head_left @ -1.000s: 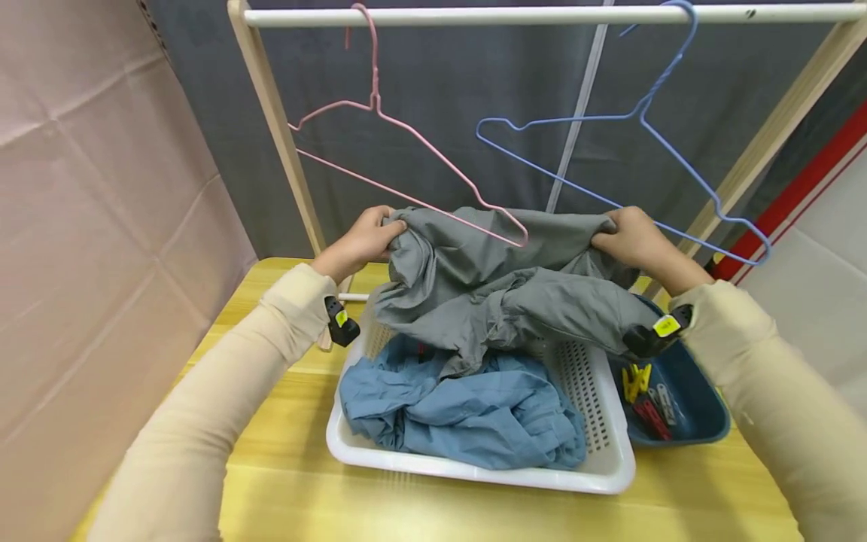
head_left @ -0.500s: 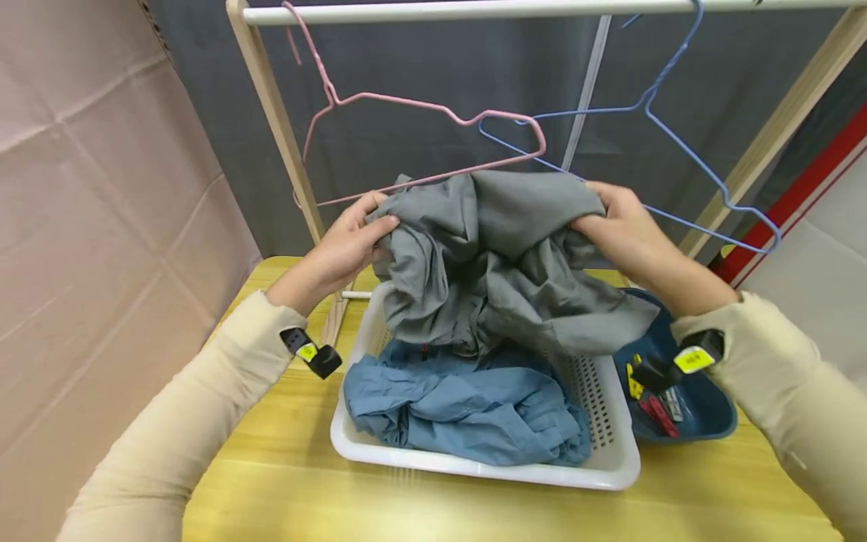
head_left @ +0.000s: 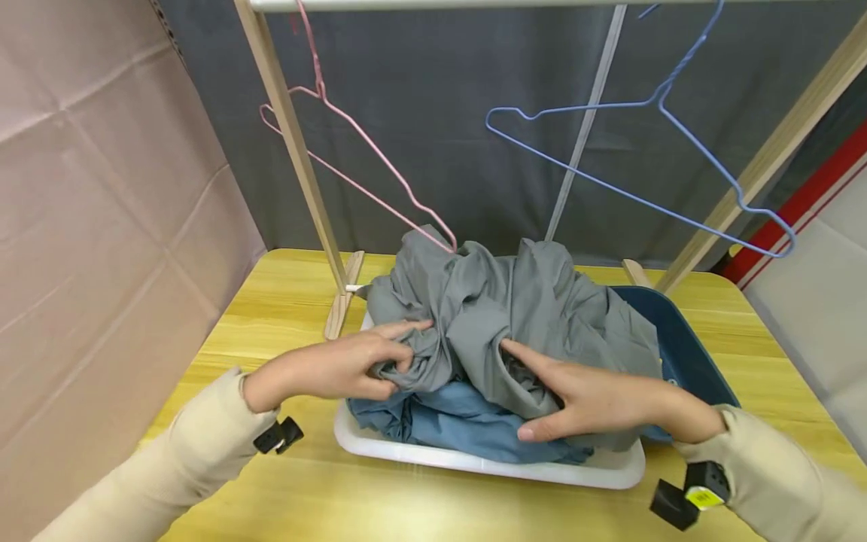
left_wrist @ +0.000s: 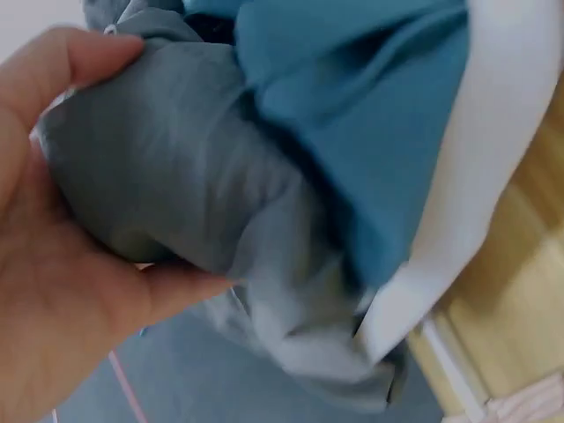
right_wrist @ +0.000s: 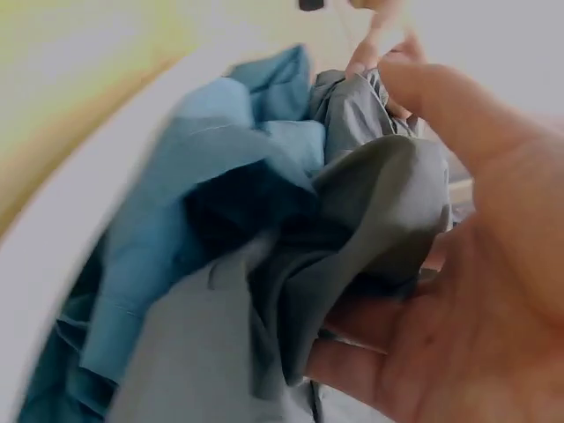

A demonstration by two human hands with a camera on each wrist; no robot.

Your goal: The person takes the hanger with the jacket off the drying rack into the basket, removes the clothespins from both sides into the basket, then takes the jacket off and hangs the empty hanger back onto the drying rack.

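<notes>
A crumpled grey garment (head_left: 528,309) lies heaped on a blue garment (head_left: 460,425) in a white slotted basket (head_left: 488,467). My left hand (head_left: 400,354) grips a fold at the heap's left side; in the left wrist view the thumb and fingers of that hand (left_wrist: 159,167) close round grey cloth (left_wrist: 203,203). My right hand (head_left: 518,388) digs into the front of the heap, fingers curled under a grey fold (right_wrist: 379,203). A pink wire hanger (head_left: 359,162) hangs tilted, its lower corner touching the grey garment's top.
A blue wire hanger (head_left: 643,150) hangs from the rail at the right. A slanted wooden rack post (head_left: 291,143) stands behind the basket. A dark blue bin (head_left: 684,354) sits right of the basket on the wooden table (head_left: 284,301). A pink wall (head_left: 101,188) closes the left.
Both hands have come down from hanger height, lowering the grey garment onto the basket. The pink hanger has swung back to the left and hangs tilted.
</notes>
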